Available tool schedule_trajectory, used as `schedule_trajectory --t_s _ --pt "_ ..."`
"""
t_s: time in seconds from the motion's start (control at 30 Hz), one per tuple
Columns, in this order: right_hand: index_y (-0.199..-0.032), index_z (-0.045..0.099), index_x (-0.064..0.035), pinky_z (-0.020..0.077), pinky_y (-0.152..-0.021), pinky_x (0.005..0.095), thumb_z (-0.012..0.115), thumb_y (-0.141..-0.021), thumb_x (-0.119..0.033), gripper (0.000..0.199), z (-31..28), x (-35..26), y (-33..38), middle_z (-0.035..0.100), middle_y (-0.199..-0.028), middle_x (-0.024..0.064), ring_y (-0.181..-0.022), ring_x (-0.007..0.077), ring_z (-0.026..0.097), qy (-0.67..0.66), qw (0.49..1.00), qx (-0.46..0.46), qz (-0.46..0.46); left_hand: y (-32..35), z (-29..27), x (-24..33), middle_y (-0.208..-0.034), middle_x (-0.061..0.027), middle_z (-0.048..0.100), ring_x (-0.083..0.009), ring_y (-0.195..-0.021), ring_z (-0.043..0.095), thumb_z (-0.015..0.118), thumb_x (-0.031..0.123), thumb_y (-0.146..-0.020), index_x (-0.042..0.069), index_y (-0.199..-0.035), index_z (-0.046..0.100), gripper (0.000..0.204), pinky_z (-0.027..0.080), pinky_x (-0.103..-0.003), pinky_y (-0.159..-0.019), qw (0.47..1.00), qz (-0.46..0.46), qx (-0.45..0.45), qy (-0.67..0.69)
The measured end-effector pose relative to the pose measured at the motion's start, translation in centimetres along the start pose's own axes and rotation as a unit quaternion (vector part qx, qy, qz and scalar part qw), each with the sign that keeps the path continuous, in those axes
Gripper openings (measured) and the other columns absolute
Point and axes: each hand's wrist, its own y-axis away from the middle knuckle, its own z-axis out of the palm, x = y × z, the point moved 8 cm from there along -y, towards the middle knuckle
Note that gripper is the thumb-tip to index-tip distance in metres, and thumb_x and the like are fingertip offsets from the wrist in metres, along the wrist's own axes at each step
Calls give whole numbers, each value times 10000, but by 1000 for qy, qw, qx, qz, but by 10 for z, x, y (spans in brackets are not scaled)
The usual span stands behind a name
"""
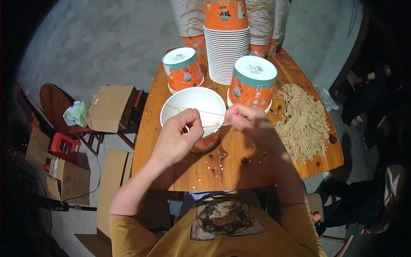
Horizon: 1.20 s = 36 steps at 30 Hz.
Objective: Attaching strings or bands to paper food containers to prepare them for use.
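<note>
Mustard shirt [171,240], cord [214,126] from left fingers [191,116] to right fingers [242,112], bucket [192,95] beneath

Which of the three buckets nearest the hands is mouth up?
The front bucket, partly covered by the left hand: its inside shows. The left rear bucket and right rear bucket stand upside down.

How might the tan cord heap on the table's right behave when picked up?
The tan cord heap would probably sag, since it lies in loose, wavy curves. It may trail or tangle, as many strands overlap. If pushed, it seems unlikely to roll, spreading wide on the table.
</note>
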Motion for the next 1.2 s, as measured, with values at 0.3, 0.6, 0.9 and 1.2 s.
schedule_trajectory --t_s 0.3,0.6,0.9,1.2 --pt "-896 643 -60 482 -529 321 607 -854 -174 126 13 -17 1 625 -678 112 -596 215 634 111 988 -48 -94 0 -15 30 -701 -102 497 -266 -681 513 528 104 -722 23 -699 489 93 408 -355 -626 954 141 96 -248" --pt "-861 640 -60 510 -571 364 589 -862 -179 129 12 -36 -7 641 -715 104 -649 266 652 198 966 14 -165 0 -72 12 -763 -85 528 -223 -736 527 554 107 -741 26 -774 525 91 422 -348 -696 941 109 200 -252" --pt "-830 579 -56 494 -571 385 575 -853 -161 107 10 -46 -16 610 -671 126 -642 296 634 207 962 39 -172 -11 -2 17 -668 2 558 -89 -651 594 583 162 -913 34 -988 588 149 467 -254 -556 997 -65 -16 31" --pt "-847 582 -48 487 -595 368 567 -860 -129 83 -2 -32 -13 619 -730 133 -689 293 634 156 977 56 -132 3 -56 5 -681 -114 604 -204 -661 602 606 96 -856 -8 -846 594 106 455 -316 -601 974 51 111 -193"
